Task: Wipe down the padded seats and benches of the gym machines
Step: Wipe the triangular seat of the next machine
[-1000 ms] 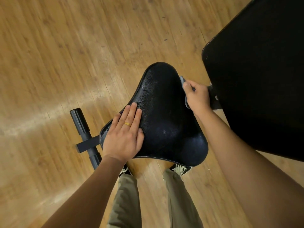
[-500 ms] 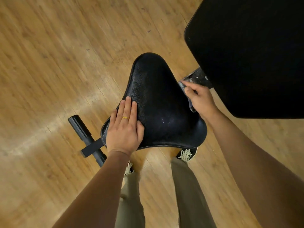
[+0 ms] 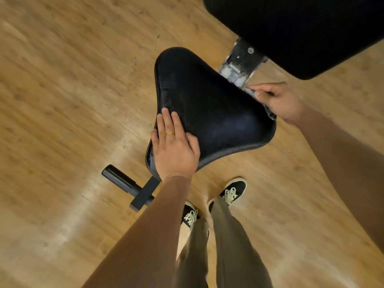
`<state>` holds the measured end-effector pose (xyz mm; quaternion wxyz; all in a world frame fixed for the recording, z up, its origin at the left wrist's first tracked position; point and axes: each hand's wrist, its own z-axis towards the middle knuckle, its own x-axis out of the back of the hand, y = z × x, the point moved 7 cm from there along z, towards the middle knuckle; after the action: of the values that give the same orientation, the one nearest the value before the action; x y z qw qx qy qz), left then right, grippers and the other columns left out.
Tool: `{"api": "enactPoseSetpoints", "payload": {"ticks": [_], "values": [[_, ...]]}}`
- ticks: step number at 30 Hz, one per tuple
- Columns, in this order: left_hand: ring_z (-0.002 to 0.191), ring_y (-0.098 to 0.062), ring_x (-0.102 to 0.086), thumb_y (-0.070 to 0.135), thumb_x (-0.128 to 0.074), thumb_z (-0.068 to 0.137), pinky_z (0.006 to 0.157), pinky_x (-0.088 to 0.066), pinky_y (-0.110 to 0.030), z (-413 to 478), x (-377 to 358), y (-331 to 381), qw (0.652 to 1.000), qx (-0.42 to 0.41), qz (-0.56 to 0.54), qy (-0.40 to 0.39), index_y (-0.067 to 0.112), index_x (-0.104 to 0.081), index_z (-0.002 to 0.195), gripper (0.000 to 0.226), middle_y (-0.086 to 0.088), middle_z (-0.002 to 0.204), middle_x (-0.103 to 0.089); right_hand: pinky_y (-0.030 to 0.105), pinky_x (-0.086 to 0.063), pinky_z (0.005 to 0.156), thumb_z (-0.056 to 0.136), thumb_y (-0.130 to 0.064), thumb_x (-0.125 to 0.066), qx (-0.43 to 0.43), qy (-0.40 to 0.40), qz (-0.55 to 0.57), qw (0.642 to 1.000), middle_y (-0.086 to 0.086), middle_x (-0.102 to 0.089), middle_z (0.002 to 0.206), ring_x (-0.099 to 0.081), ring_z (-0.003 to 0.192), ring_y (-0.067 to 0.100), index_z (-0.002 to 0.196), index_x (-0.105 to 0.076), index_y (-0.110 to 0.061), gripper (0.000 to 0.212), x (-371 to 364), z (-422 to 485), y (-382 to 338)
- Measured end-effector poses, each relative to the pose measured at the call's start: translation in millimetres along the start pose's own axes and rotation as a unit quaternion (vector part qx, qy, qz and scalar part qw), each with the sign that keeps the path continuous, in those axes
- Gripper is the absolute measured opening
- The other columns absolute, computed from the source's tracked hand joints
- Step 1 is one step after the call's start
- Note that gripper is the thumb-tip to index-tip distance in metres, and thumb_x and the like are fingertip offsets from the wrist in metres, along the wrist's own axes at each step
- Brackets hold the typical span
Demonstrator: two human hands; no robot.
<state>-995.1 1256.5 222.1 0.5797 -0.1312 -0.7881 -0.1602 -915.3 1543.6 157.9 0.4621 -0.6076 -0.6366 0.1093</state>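
The seat (image 3: 212, 104) stands over the floor (image 3: 72, 100), its long axis going away from the person, narrow end far. The left hand (image 3: 176, 150) lies flat on its near corner, fingers straight. The right hand (image 3: 280, 102) pinches a cloth (image 3: 271, 114) at its right edge.

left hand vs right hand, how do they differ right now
The left hand lies flat on the seat, fingers straight; the right hand curls round a cloth at the seat's edge. The left hand wears a gold ring; none shows on the right hand. Both are bare and at the same black seat.
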Motion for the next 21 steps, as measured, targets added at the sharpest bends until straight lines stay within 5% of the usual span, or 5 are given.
{"api": "enactPoseSetpoints", "payload": {"ticks": [3,6,8,15,21], "values": [[0.153,-0.026,-0.012,0.034,-0.024,0.102,0.123,-0.015,-0.045,-2,0,0,1.000,0.001,0.008,0.000,0.009,-0.026,0.156,0.060,-0.010,0.165,-0.016,0.034,-0.048,0.100,0.101,-0.024,-0.055,-0.003,-0.019,0.003,1.000,0.004,-0.070,0.120,-0.064,0.110,0.021,0.123,-0.069,-0.029,0.026,-9,12,-17],[0.153,-0.026,-0.012,0.034,-0.024,0.101,0.123,-0.015,-0.044,-1,0,1,1.000,0.003,0.010,0.001,0.009,-0.026,0.156,0.060,-0.010,0.165,-0.015,0.006,-0.041,0.088,0.102,-0.022,-0.056,0.006,-0.030,0.024,0.999,-0.008,-0.064,0.118,-0.058,0.111,0.007,0.128,-0.067,-0.024,0.028,-20,22,-38],[0.153,-0.026,-0.013,0.034,-0.025,0.101,0.123,-0.016,-0.045,-1,0,2,1.000,0.002,0.013,0.001,0.009,-0.026,0.156,0.060,-0.010,0.165,-0.015,0.008,-0.036,0.087,0.103,-0.022,-0.055,0.015,-0.029,0.021,0.999,-0.013,-0.060,0.120,-0.054,0.110,0.000,0.129,-0.066,-0.024,0.029,-19,19,-39],[0.152,-0.027,-0.016,0.032,-0.025,0.101,0.122,-0.019,-0.047,-1,2,4,1.000,0.000,0.015,0.007,0.007,-0.027,0.155,0.060,-0.011,0.164,-0.018,0.003,-0.041,0.052,0.104,-0.019,-0.051,-0.004,-0.017,-0.051,0.999,-0.027,-0.058,0.080,-0.059,0.058,-0.013,0.125,-0.068,-0.021,0.027,17,-27,-1],[0.152,-0.028,-0.016,0.034,-0.024,0.099,0.122,-0.018,-0.047,0,0,4,1.000,-0.008,0.019,0.009,0.007,-0.026,0.155,0.062,-0.013,0.164,-0.018,0.039,-0.041,0.112,0.101,-0.028,-0.052,0.086,0.027,-0.064,0.994,-0.003,-0.063,0.135,-0.055,0.128,0.016,0.131,-0.065,-0.025,0.033,-37,24,-67]]}}
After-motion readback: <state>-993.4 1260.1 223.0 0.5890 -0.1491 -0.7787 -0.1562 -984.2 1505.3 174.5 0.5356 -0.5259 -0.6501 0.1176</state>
